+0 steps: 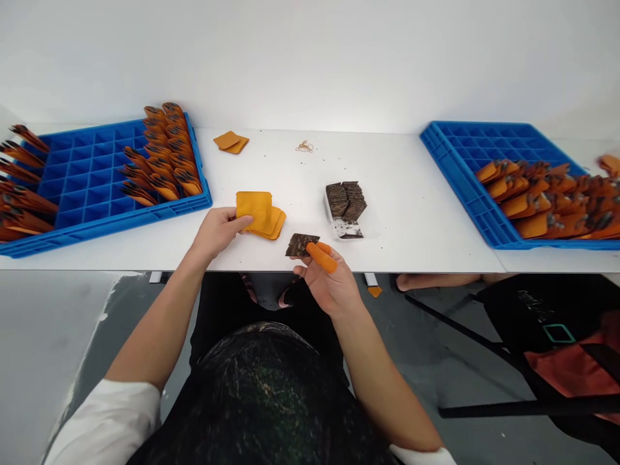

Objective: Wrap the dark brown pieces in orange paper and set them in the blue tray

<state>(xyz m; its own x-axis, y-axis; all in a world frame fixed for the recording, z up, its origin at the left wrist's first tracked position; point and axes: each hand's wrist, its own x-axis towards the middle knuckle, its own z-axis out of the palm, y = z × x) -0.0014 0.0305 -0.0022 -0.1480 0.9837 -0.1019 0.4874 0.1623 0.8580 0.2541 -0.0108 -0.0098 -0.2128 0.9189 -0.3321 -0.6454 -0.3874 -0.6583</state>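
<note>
My left hand point(220, 232) pinches the left edge of an orange square sheet point(254, 208), thumb on top. More orange sheets point(274, 224) fan out beneath and to the right of it on the white table. Nearer the front edge, my right hand point(331, 274), with orange covers on some fingers, holds a dark brown, flaky square piece point(301, 245) between thumb and fingers. Behind that hand, slightly right, a clear plastic container point(329, 210) holds tightly stacked dark squares point(345, 200), with crumbs and a loose piece at its near end.
A blue divided tray point(87, 226) with orange bundles stands at left, another point(465, 187) at right. Two orange pieces point(232, 142) and some rubber bands point(305, 147) lie at the back of the white table point(411, 252). Another person point(523, 323) sits at right.
</note>
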